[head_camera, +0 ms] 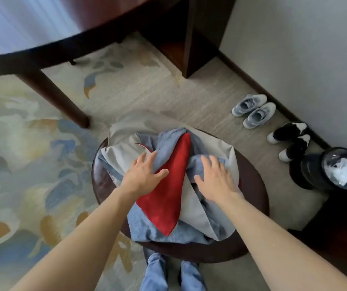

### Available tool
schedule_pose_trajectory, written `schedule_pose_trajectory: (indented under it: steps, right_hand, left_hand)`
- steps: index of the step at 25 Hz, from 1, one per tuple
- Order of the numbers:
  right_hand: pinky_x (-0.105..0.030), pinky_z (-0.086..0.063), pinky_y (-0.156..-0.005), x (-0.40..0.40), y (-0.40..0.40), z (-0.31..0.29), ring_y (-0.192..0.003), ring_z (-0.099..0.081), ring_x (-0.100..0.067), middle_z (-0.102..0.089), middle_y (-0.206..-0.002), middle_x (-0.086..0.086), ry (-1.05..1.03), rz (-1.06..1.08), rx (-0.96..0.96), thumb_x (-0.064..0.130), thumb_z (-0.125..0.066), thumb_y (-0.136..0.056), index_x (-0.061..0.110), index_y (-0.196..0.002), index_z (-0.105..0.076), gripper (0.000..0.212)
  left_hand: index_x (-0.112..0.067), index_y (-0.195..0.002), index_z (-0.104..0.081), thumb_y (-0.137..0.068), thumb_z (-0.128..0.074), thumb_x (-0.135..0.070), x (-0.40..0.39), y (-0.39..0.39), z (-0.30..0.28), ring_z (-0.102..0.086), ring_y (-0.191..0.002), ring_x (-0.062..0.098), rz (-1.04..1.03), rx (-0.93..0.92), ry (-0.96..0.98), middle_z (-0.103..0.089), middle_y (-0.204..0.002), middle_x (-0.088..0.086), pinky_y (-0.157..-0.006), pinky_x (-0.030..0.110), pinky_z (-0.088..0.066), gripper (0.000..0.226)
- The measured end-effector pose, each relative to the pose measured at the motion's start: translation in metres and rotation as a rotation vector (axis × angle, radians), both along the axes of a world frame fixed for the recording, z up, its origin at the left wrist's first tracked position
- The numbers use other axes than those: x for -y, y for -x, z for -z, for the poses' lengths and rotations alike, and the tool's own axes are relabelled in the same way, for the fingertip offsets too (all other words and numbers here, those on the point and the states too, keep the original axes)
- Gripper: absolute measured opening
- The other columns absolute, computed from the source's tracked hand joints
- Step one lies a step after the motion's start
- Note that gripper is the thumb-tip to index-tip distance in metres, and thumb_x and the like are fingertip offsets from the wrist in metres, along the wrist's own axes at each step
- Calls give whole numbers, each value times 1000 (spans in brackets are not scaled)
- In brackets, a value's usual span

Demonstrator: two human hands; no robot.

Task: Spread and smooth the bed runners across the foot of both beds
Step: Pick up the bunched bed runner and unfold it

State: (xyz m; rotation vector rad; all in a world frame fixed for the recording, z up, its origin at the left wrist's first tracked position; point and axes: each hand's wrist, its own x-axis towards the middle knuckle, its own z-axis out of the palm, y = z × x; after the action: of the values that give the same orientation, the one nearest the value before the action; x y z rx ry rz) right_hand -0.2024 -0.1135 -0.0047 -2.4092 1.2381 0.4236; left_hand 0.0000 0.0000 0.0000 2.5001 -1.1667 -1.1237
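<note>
A crumpled heap of bed runners [164, 198] in blue, grey and red fabric lies on a round dark wooden stool [250, 206] right in front of me. My left hand [145, 175] rests flat on the heap's left side, fingers spread, touching the grey and red cloth. Over on the right side, my right hand [214, 179] lies on the blue and grey folds with its fingers apart. Neither hand has closed around the fabric. No bed is in view.
A dark wooden table [48, 49] with a slanted leg [63, 101] stands ahead on patterned carpet. Two pairs of shoes [254, 111] [290, 141] line the right wall. A black waste bin [328, 169] with paper stands beside the stool. My feet are below the stool.
</note>
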Motion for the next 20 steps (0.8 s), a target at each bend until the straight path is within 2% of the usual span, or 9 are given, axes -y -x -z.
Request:
schedule_pose_trajectory:
  steps: [2, 4, 5, 7, 9, 10, 15, 18, 20]
  right_hand:
    - [-49, -44, -102, 14, -7, 28, -137, -37, -35, -25, -155, -12, -19, 81, -30, 41, -56, -94, 20, -155, -15, 77]
    - [-48, -47, -97, 23, -8, 55, -129, -44, -37, -35, -148, -14, -60, 112, -89, 38, -59, -93, 21, -155, -14, 78]
    - [-47, -47, -94, 23, -8, 65, -124, -49, -37, -42, -140, -14, -55, 105, -92, 35, -58, -93, 20, -152, -20, 72]
    - [-43, -47, -87, 19, -6, 78, -111, -56, -35, -56, -123, -12, 3, 77, -32, 25, -54, -96, 17, -136, -39, 44]
    - [-41, -45, -78, 19, -7, 77, -101, -59, -34, -62, -109, -10, 39, 91, 49, 14, -49, -95, 16, -115, -49, 20]
    - [-41, -44, -75, 18, -10, 73, -99, -60, -34, -63, -106, -9, 29, 98, 89, 11, -48, -94, 16, -110, -50, 16]
    - [-36, -34, -67, -1, -40, 44, -95, -60, -36, -65, -103, -8, -170, 235, 327, 12, -49, -93, 16, -102, -51, 10]
    - [-40, -40, -71, -9, -53, 23, -96, -59, -36, -64, -102, -9, -254, 284, 415, 7, -50, -90, 14, -103, -51, 15]
    - [-42, -42, -75, -12, -61, 6, -98, -59, -36, -64, -103, -9, -258, 278, 463, 5, -52, -89, 12, -104, -53, 17]
  left_hand:
    - [-36, -155, -16, -84, -56, -65, 17, 3, 27, -24, -144, 29, -43, -8, 23, -21, -160, 3, -116, 44, -30, 87]
    - [-33, -157, -13, -83, -60, -62, 31, 11, 53, -30, -141, 30, -85, -35, 26, -27, -158, 2, -115, 42, -31, 92]
    - [-32, -157, -12, -83, -61, -60, 37, 18, 64, -32, -139, 32, -95, -32, 25, -29, -157, 3, -115, 41, -30, 93]
    - [-30, -158, -14, -86, -61, -55, 43, 32, 79, -33, -135, 35, -69, 7, 29, -33, -154, 5, -114, 39, -28, 90]
    - [-27, -158, -19, -88, -61, -49, 47, 45, 81, -33, -136, 34, -44, 23, 77, -36, -152, 6, -114, 38, -26, 84]
    - [-26, -157, -21, -89, -61, -45, 49, 50, 80, -32, -136, 34, -57, 11, 100, -36, -152, 6, -114, 38, -25, 82]
    - [-21, -155, -30, -95, -52, -16, 58, 58, 56, -32, -142, 28, -184, -144, 184, -38, -154, 12, -116, 35, -22, 65]
    - [-25, -153, -35, -93, -46, -8, 54, 50, 36, -34, -143, 22, -256, -223, 228, -40, -153, 9, -118, 34, -25, 63]
    - [-27, -150, -40, -92, -46, -6, 49, 42, 19, -36, -141, 18, -281, -251, 270, -42, -150, 5, -116, 26, -25, 62]
